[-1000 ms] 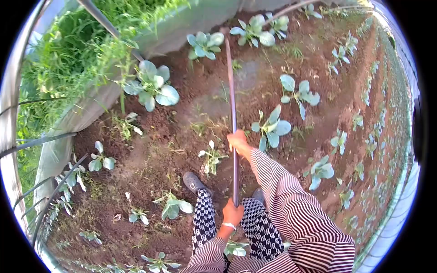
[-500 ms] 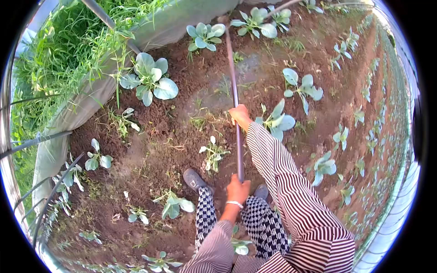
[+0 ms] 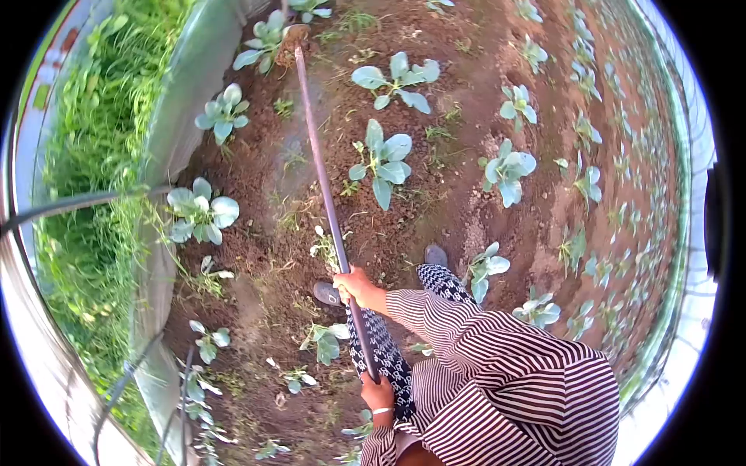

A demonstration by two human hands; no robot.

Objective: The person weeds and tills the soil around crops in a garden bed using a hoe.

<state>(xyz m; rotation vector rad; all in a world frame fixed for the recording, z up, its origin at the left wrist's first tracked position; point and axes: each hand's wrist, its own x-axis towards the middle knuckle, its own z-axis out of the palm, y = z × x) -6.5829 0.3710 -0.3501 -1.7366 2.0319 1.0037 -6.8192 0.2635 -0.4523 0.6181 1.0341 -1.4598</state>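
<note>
A hoe with a long purplish-brown handle (image 3: pixel 322 167) runs from my body towards the upper left. Its soil-coated head (image 3: pixel 293 44) is beside a leafy green plant (image 3: pixel 268 39) near the plastic wall; whether it touches the ground I cannot tell. My right hand (image 3: pixel 359 287) is wrapped round the lower part of the handle. Further down, close to my thigh, my left hand (image 3: pixel 378 393), with a white band at the wrist, grips the handle's end. A small pale plant (image 3: pixel 324 247) is partly behind the handle, just ahead of my foot.
Broad-leaved plants such as this one (image 3: pixel 383 163) grow around me in brown soil. A plastic sheet wall (image 3: pixel 167 116) and dense grass (image 3: pixel 101 163) border the left. Dark poles (image 3: pixel 85 203) cross there. My grey shoes (image 3: pixel 326 293) are apart on the soil. More plant rows lie right.
The view has turned, and the plants ahead appear further left. Both hands, still on the hoe, are nearer my body, and the handle leans more to the left. My feet appear wider apart.
</note>
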